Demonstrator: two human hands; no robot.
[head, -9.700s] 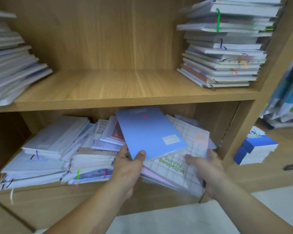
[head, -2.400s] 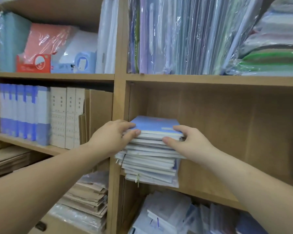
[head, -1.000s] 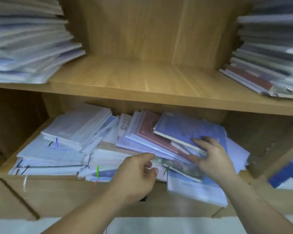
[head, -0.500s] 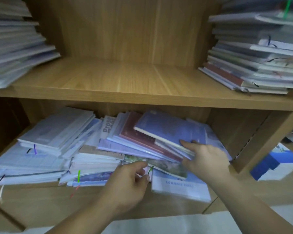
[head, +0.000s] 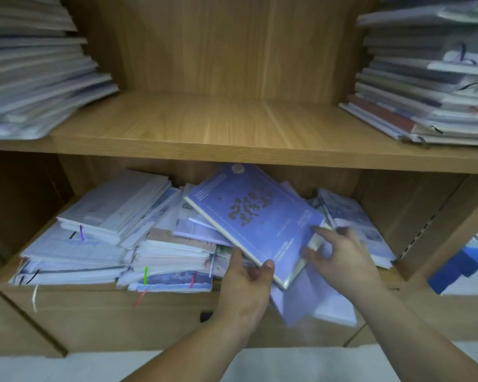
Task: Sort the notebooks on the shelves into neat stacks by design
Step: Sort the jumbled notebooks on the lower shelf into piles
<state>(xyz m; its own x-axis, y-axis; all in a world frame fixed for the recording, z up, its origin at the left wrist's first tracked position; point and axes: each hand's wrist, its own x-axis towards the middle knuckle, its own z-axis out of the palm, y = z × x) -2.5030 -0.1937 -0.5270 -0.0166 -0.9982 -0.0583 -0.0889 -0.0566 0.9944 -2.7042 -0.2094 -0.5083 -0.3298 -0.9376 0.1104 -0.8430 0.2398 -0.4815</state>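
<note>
A single head-worn wide-angle camera faces forward and slightly down, near the upper shelf (head: 232,128) at 12 o'clock, lower shelf (head: 398,275) toward 6; edges seem blurred.

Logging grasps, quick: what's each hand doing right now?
Left hand: holding the purple notebook, thumb on its cover.
Right hand: fingers curled, apparently pinching the same notebook's right edge.

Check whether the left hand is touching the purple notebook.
Touching. In the head view the left hand has its thumb on the purple notebook at the near corner, with fingers beneath its edge.
</note>
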